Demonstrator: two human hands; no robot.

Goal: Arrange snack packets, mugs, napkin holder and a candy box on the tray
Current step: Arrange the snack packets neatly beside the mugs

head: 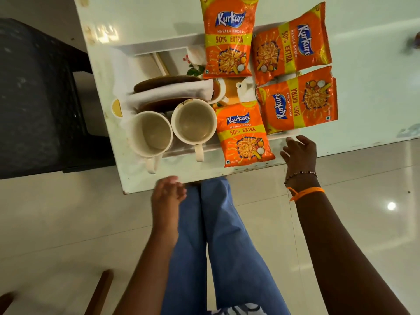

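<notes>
A white tray (145, 47) lies on the white table. Several orange Kurkure snack packets rest on its right part: one at the front (243, 135), one at the right (297, 103), one at the far right (293, 45) and one at the back (228, 37). Two cream mugs (151, 134) (194, 120) stand side by side at the tray's front left, handles toward me. Behind them a brown napkin holder (172, 90) holds white napkins. My left hand (167, 196) hovers at the table's front edge, fingers loosely curled, empty. My right hand (298, 152) is open beside the front packet.
The table (375, 64) ends just in front of the tray, with my blue-jeaned legs (218, 235) below it. A dark chair (38, 98) stands to the left. Glossy floor tiles (363, 183) lie on the right.
</notes>
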